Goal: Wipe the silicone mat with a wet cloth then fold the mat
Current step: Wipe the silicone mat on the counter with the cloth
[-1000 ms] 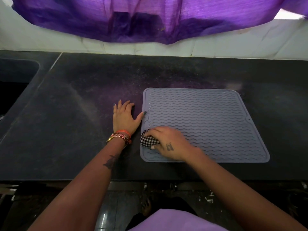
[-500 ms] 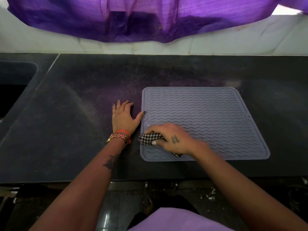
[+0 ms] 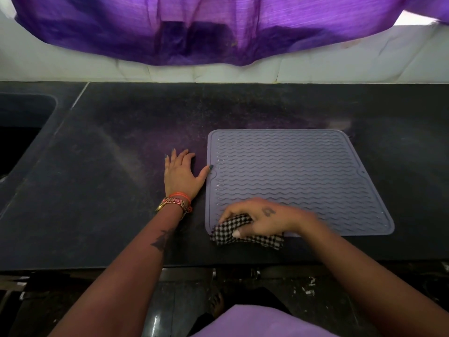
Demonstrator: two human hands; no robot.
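Nearest the camera, a fold of lilac clothing (image 3: 255, 322) filled the bottom edge, and a bare foot (image 3: 217, 304) stood on the dark floor (image 3: 170, 302) just beyond it. Two bare forearms reached up from there over the front edge of the dark stone surface (image 3: 109, 190).

The right hand (image 3: 257, 218) had its fingers curled around a bunched black-and-white checked cloth (image 3: 239, 231), with the thumb pinching the fabric from the near side. The cloth sat at the near-left corner of the silicone mat (image 3: 291, 171), partly on the mat and partly spilling over its front edge onto the surface, and the hand hid that stretch of the front edge. A small dark tattoo showed on the back of this hand.

The left hand (image 3: 181, 173) lay flat on the surface just beside the mat's left edge, fingers straight and gripping nothing. Its thumb tip touched the mat's rim beside a small notch. A metal watch (image 3: 173, 203) and an orange band (image 3: 181, 197) circled that wrist, and a dark tattoo marked the forearm below them.

The mat was grey-lilac with raised wavy ridges, lying flat and unfolded on the right half of the surface. Its far-right corner reached toward a pale smudge on the stone.

At far left, a dark sink (image 3: 21, 132) was recessed into the surface, well apart from the mat. Behind everything ran a white wall ledge (image 3: 218, 72), with a purple curtain (image 3: 206, 25) hanging down over it.
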